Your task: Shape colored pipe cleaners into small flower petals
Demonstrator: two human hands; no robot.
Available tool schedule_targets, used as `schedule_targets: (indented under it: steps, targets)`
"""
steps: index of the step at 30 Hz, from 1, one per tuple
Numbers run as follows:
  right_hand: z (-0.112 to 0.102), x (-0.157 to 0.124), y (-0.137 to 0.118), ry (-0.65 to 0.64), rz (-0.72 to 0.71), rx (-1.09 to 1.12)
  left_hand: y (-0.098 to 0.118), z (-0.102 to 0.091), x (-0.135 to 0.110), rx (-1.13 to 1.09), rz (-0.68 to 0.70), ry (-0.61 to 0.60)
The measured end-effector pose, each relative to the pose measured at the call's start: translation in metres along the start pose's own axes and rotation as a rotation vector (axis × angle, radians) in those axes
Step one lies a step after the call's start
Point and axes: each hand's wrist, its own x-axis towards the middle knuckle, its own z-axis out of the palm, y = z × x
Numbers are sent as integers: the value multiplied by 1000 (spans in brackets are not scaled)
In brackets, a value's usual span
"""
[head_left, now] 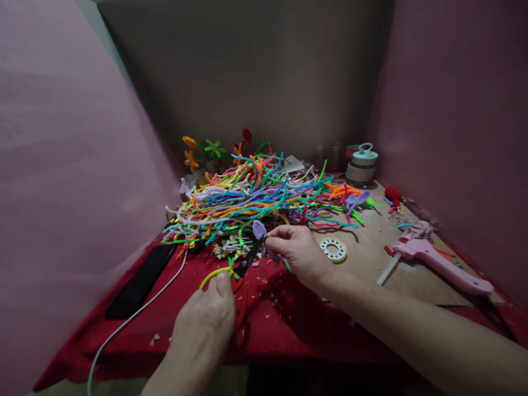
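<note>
My left hand point(210, 316) is closed round the handles of a pair of scissors point(248, 261) with one yellow and one red loop. Their dark blades point up and to the right, reaching a purple pipe cleaner petal point(259, 229). Between thumb and fingertips, my right hand point(303, 254) pinches this purple piece at its lower end, close by the blade tips. Whether the blades touch it I cannot tell. Just behind both hands lies a big heap of coloured pipe cleaners point(243, 201).
A pink glue gun point(441, 264) and a tape roll point(333, 250) lie on a brown board point(363, 280) at the right. At the left are a black phone-like slab point(140, 283) and a white cable point(136, 314). A lidded jar point(362, 165) and pipe cleaner flowers point(214, 147) stand behind.
</note>
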Motion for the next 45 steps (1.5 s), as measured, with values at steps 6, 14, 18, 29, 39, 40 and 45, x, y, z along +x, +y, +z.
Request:
schedule_targets:
  steps: [6,14,18,29,39,40,45]
  targets:
    - [-1,0,3,-8,-7,-26,0,-2,-1,39,33,25]
    - [0,-2,2,11,-32,-103,-4,3,-1,-29,-4,17]
    - [0,-3,3,-3,-30,-117,-4,2,0,29,-10,7]
    - [0,-4,2,-17,-44,-134,-4,-8,-1,117,5,-20]
    - [0,-2,3,-7,-34,-140,-5,3,1,29,56,-113]
    - [0,-1,3,-7,-25,-135,-5,6,1,10,72,-137]
    - [-1,0,2,-5,15,-90,-11,15,0,-106,103,-163]
